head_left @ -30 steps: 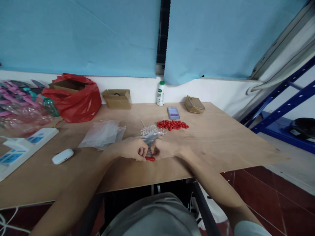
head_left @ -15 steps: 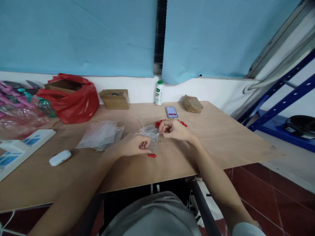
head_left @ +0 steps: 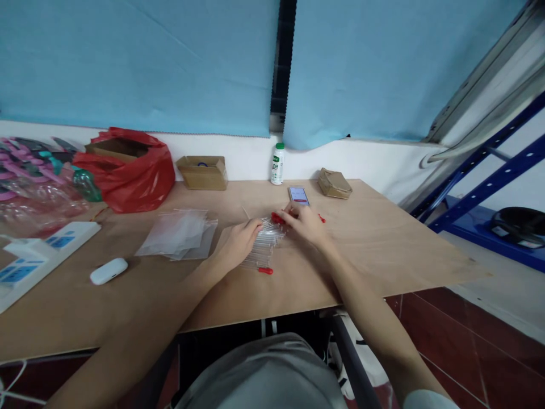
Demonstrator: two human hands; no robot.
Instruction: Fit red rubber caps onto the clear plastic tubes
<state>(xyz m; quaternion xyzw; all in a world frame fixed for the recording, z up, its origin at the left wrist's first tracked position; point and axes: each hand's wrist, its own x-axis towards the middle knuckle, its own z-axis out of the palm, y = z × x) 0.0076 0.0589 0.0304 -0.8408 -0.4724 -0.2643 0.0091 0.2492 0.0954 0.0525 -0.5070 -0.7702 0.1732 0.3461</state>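
A heap of thin clear tubes (head_left: 264, 245), like glass dropper tubes, lies on the table between my hands. My left hand (head_left: 239, 241) is at its upper left side, thumb and fingertips pinched together on what looks like one tube; the contact is partly hidden. Small red rubber bulbs (head_left: 277, 217) sit in a pile behind the tubes. My right hand (head_left: 305, 222) reaches over that pile from the right, its bent fingers closed at a bulb, and covers part of the pile. One separate red bulb (head_left: 266, 271) rests at the near end of the heap.
Clear plastic bags (head_left: 176, 236) lie left of the tubes. Behind stand a phone (head_left: 298, 196), a white bottle (head_left: 277, 165), a cardboard box (head_left: 203, 173) and a brown packet (head_left: 335, 183). Leftward are a red bag (head_left: 140, 179), a power strip (head_left: 51, 255) and a white case (head_left: 109, 271).
My left hand has moved up and away from the near red bulb to the tubes' upper end. The right hand has shifted slightly right, its fingers now down at the red bulbs.
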